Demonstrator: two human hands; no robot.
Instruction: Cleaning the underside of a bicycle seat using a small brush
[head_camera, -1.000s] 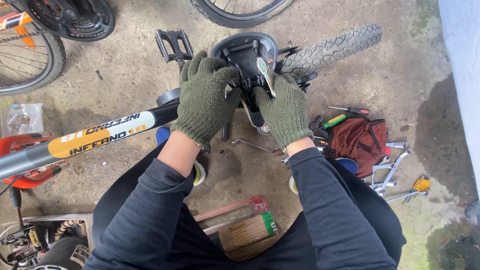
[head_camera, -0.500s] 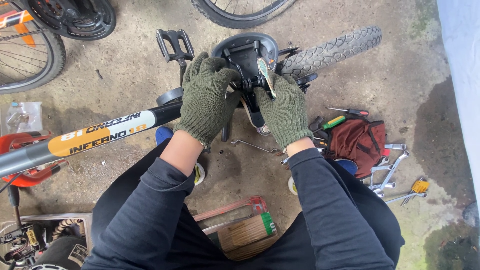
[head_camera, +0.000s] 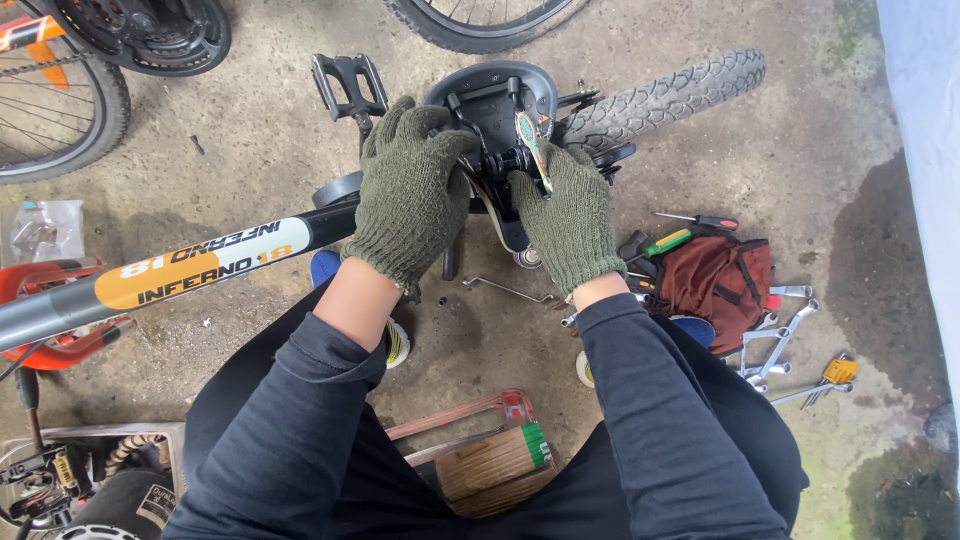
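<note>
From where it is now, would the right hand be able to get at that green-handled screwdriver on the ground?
Probably yes. The right hand is gripping the upturned bike saddle, and the green-handled screwdriver lies just beside its wrist on the concrete, uncovered, next to the red tool bag. Nothing visibly blocks the way.

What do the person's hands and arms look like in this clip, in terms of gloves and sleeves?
Both hands wear olive-green knitted gloves with ribbed cuffs: the left hand and the right hand match. The arms are in dark navy long sleeves, soft fabric creased into folds. The left sleeve is pushed up, leaving a bare stretch of forearm below the glove cuff; the right sleeve reaches almost to its glove. No markings show.
</note>
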